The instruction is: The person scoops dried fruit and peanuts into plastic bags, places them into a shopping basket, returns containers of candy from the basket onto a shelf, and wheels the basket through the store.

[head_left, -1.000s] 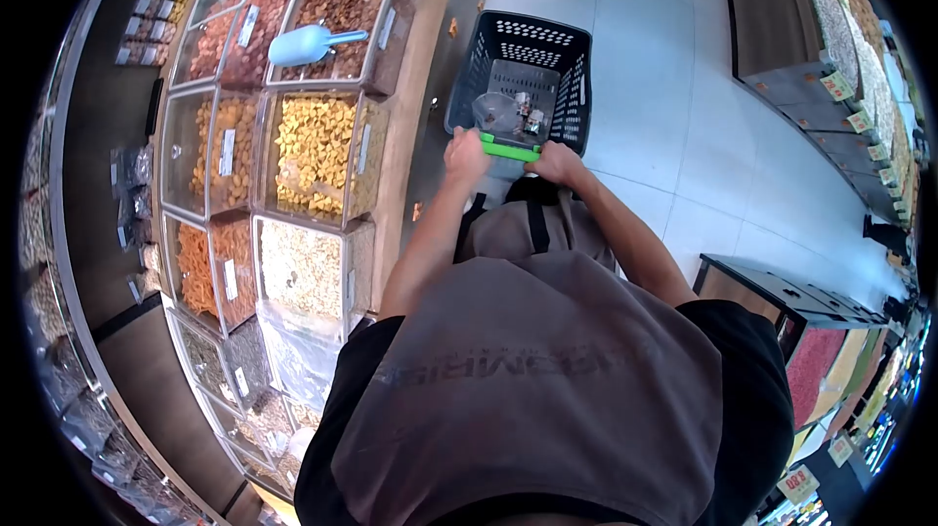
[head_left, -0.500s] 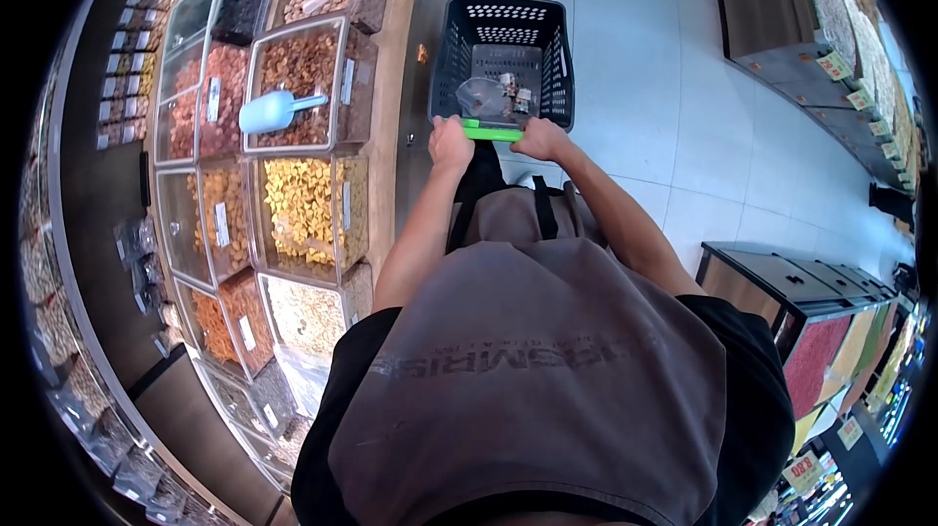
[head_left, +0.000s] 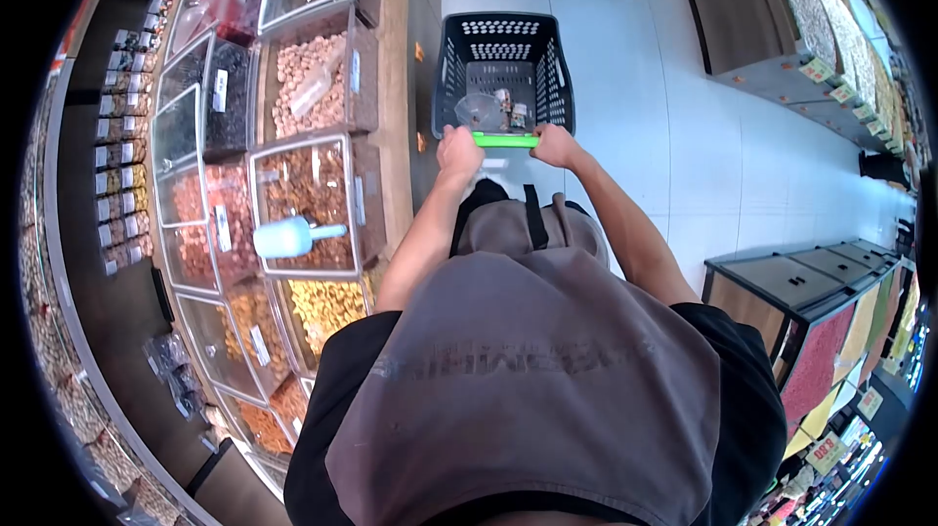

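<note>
Both hands grip the bright green handle (head_left: 504, 140) at the near end of a black perforated basket (head_left: 500, 26). My left hand (head_left: 458, 151) is wrapped round the handle's left end. At its right end, my right hand (head_left: 556, 146) is closed in the same way. Inside the basket a clear round plastic container (head_left: 477, 112) lies on the left, beside small labelled jars (head_left: 517, 116). The undersides of the fingers are hidden from view.
Clear bins of dried foods (head_left: 306, 174) stand on a wooden-edged counter (head_left: 395, 116) close on the left, a light blue scoop (head_left: 296, 237) on one lid. Grey floor tiles (head_left: 625, 86) lie ahead. Dark display units (head_left: 743, 13) (head_left: 747, 306) line the right side.
The bins on the left and the blue scoop have shifted down the view as I move forward with the basket. Both hands keep their hold on the green handle.
</note>
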Action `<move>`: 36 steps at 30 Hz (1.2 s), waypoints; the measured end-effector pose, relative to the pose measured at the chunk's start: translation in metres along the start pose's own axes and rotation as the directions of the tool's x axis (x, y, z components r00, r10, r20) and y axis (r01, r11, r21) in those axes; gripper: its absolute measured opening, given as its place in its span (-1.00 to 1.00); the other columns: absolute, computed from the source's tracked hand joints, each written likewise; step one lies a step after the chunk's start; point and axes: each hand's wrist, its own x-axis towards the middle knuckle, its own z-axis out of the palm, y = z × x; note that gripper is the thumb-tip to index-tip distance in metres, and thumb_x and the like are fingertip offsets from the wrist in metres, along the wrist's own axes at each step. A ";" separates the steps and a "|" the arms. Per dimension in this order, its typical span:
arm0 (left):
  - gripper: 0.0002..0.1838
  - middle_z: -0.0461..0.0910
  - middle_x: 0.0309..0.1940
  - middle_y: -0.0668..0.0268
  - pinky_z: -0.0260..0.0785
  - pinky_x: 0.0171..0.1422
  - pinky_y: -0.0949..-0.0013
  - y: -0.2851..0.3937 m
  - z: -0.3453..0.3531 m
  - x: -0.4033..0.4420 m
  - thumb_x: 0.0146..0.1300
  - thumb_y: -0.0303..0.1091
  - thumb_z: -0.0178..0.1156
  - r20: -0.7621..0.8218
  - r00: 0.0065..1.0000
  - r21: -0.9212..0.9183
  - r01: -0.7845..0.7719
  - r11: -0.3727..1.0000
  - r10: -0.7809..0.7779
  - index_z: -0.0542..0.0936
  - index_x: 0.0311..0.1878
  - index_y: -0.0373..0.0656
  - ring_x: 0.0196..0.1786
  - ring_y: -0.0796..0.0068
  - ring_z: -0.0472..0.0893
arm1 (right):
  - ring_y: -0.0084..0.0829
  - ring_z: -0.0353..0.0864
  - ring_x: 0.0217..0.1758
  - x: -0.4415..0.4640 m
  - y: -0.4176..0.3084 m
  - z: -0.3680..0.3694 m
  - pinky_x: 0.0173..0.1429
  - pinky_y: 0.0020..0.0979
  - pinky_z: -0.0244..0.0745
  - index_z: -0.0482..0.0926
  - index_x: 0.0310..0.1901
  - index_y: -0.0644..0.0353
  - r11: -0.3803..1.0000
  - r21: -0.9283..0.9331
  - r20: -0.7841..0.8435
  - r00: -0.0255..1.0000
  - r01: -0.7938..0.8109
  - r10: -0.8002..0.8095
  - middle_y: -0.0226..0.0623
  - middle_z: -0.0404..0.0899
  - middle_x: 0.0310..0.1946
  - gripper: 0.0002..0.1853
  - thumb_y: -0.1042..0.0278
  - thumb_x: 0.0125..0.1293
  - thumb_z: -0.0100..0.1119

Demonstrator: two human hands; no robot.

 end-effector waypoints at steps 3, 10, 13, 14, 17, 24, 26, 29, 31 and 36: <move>-0.65 0.51 0.11 -0.14 0.46 0.26 0.02 -0.008 -0.014 0.039 0.14 -0.43 0.16 0.004 0.995 0.000 -0.100 0.995 0.100 0.62 0.03 -0.24 0.12 -0.16 0.59 | 0.13 0.66 -0.07 0.037 0.002 -0.018 0.11 -0.06 0.56 0.68 -0.23 0.29 0.999 -0.042 0.007 1.000 0.013 -0.013 0.15 0.67 -0.22 -0.65 0.20 0.00 0.24; -0.61 0.48 0.20 -0.20 0.45 0.30 0.02 0.006 -0.030 0.101 0.13 -0.37 0.14 0.122 0.987 0.013 -0.104 0.995 0.101 0.60 0.04 -0.29 0.18 -0.18 0.57 | 0.13 0.68 -0.10 0.091 0.011 -0.057 0.09 -0.08 0.58 0.69 -0.21 0.33 0.991 -0.100 0.110 0.990 0.094 -0.083 0.19 0.68 -0.23 -0.58 0.14 -0.03 0.32; -0.64 0.55 0.07 -0.16 0.47 0.24 0.04 0.016 -0.037 0.114 0.08 -0.37 0.16 0.158 0.984 0.031 -0.085 0.996 0.079 0.64 -0.04 -0.29 0.15 -0.16 0.58 | 0.12 0.68 -0.10 0.102 0.008 -0.086 0.07 -0.10 0.58 0.70 -0.18 0.38 1.000 0.013 0.280 0.960 0.023 -0.025 0.22 0.68 -0.22 -0.48 0.10 -0.11 0.42; -0.66 0.56 0.09 -0.14 0.48 0.23 0.02 0.016 -0.038 0.120 0.10 -0.39 0.14 0.185 0.976 0.003 -0.120 0.993 0.117 0.65 -0.05 -0.29 0.15 -0.13 0.60 | 0.12 0.68 -0.10 0.110 0.010 -0.092 0.07 -0.11 0.58 0.70 -0.19 0.39 1.000 0.022 0.327 0.945 0.013 -0.019 0.23 0.68 -0.22 -0.46 0.09 -0.13 0.44; -0.68 0.60 0.08 -0.12 0.50 0.18 0.00 0.028 -0.052 0.142 0.12 -0.41 0.13 0.295 0.948 -0.013 -0.118 0.993 0.116 0.66 -0.07 -0.29 0.13 -0.10 0.62 | 0.07 0.69 -0.17 0.127 0.008 -0.110 -0.01 -0.14 0.57 0.70 -0.24 0.37 1.000 0.000 0.351 0.936 0.026 -0.024 0.18 0.68 -0.31 -0.50 0.09 -0.13 0.44; -0.68 0.63 0.01 -0.10 0.50 0.16 0.02 0.050 -0.074 0.202 0.08 -0.47 0.13 0.390 0.915 0.033 -0.129 0.991 0.106 0.64 -0.07 -0.32 0.13 -0.07 0.61 | 0.11 0.67 -0.18 0.180 0.014 -0.146 0.00 -0.10 0.57 0.70 -0.20 0.33 0.994 -0.010 0.281 0.954 0.108 -0.101 0.18 0.68 -0.28 -0.49 0.04 -0.09 0.40; -0.68 0.62 0.02 -0.11 0.50 0.17 0.03 0.056 -0.076 0.216 0.08 -0.48 0.12 0.408 0.906 0.046 -0.147 0.988 0.116 0.64 -0.07 -0.32 0.14 -0.06 0.61 | 0.11 0.67 -0.15 0.200 0.010 -0.165 0.00 -0.09 0.57 0.69 -0.22 0.33 0.994 -0.011 0.342 0.935 0.110 -0.100 0.17 0.68 -0.28 -0.51 0.04 -0.08 0.39; -0.66 0.60 0.05 -0.11 0.49 0.18 0.05 0.063 -0.080 0.248 0.12 -0.46 0.11 0.326 0.937 -0.013 -0.125 0.992 0.123 0.64 -0.01 -0.28 0.15 -0.10 0.59 | 0.13 0.67 -0.09 0.231 0.012 -0.181 0.08 -0.08 0.57 0.70 -0.13 0.26 0.989 -0.069 0.296 0.949 0.134 -0.108 0.15 0.68 -0.22 -0.55 0.10 -0.01 0.35; -0.66 0.58 0.08 -0.12 0.48 0.19 0.05 0.064 -0.080 0.263 0.14 -0.46 0.12 0.207 0.974 -0.074 -0.082 0.994 0.096 0.65 0.00 -0.20 0.17 -0.09 0.58 | 0.13 0.67 -0.11 0.253 0.019 -0.185 0.07 -0.05 0.57 0.70 -0.16 0.24 0.987 -0.050 0.239 0.961 0.154 -0.138 0.14 0.68 -0.25 -0.58 0.12 0.00 0.35; -0.64 0.54 0.13 -0.07 0.45 0.24 0.03 0.065 -0.084 0.309 0.17 -0.44 0.11 0.237 0.965 -0.046 -0.104 0.994 0.112 0.64 0.05 -0.14 0.21 -0.05 0.55 | 0.09 0.67 -0.07 0.291 0.017 -0.207 0.08 -0.04 0.55 0.67 -0.25 0.29 0.978 -0.057 0.291 0.941 0.198 -0.174 0.14 0.68 -0.25 -0.69 0.23 0.05 0.31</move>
